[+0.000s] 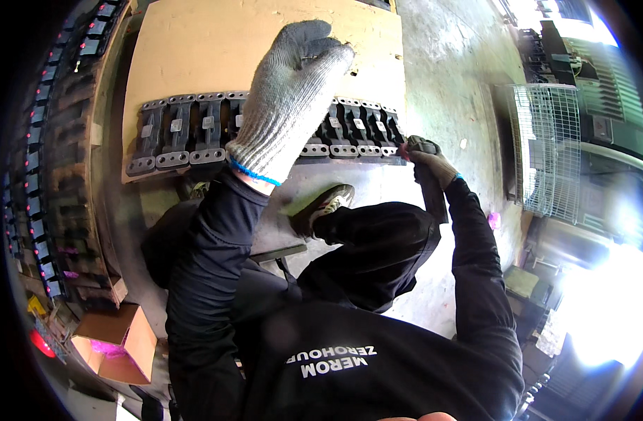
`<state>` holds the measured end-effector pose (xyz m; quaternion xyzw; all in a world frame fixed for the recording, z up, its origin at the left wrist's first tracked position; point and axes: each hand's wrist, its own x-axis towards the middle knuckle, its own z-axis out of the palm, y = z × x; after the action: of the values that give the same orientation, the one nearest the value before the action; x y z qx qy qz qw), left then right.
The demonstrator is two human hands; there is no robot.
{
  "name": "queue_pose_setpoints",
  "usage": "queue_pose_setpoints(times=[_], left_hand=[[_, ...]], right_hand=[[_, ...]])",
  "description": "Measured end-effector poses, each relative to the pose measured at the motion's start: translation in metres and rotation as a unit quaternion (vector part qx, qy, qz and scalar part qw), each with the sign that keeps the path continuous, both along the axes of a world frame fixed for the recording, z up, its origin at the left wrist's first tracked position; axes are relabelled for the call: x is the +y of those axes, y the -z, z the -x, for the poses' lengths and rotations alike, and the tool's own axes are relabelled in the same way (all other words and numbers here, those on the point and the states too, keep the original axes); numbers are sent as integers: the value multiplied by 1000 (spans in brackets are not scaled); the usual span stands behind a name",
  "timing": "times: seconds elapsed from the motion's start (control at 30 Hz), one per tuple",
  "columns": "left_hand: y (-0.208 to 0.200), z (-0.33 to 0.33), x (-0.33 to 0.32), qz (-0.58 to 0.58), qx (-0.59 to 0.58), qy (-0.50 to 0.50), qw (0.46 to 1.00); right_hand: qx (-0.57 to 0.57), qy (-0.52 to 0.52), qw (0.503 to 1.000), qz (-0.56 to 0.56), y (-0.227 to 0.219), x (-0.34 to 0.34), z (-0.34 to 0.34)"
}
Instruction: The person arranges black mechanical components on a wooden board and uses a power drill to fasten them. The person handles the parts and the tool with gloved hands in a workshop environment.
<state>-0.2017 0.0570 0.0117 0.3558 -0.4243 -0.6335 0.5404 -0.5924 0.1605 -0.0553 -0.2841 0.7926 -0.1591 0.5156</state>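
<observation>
My left hand (pixel 293 91), in a white knit glove with a grey coating on the fingers, is raised over the middle of a row of dark metal track links (pixel 209 126). Its fingers are curled in toward the thumb; whatever they might hold is hidden. At the row's right end my right hand (pixel 430 158), gloved too, is closed around a long dark straight-sided bar (pixel 432 196) that hangs down beside my knee. A small reddish spot shows by its fingertips, too small to name. The links lie side by side along the near edge of a tan board (pixel 195 49).
On the left, more dark links with red marks (pixel 37 175) line a wooden pallet (pixel 97 133). An open cardboard box (pixel 118 344) stands below it. A wire mesh cage (pixel 546 151) is at the right. My shoe (pixel 325 207) rests on the floor in front of the board.
</observation>
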Motion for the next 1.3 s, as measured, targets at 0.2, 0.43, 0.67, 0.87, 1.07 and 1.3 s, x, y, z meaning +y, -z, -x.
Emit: queue_pose_setpoints(times=[0.2, 0.43, 0.67, 0.87, 1.07, 1.3], left_hand=[[9, 8, -3, 8, 34, -5, 999], [4, 7, -2, -18, 55, 6, 998], [6, 8, -2, -3, 48, -3, 999], [-3, 10, 1, -9, 65, -38, 997], [-5, 17, 8, -70, 68, -27, 995], [-4, 20, 7, -79, 78, -3, 994]], right_hand=[[-24, -19, 999, -11, 8, -8, -20], [-65, -31, 997, -20, 12, -13, -14], [-64, -57, 996, -17, 3, -14, -28], [-77, -51, 996, 2, 17, -8, -9], [-78, -33, 996, -16, 11, -10, -37], [-40, -29, 998, -27, -6, -14, -58]])
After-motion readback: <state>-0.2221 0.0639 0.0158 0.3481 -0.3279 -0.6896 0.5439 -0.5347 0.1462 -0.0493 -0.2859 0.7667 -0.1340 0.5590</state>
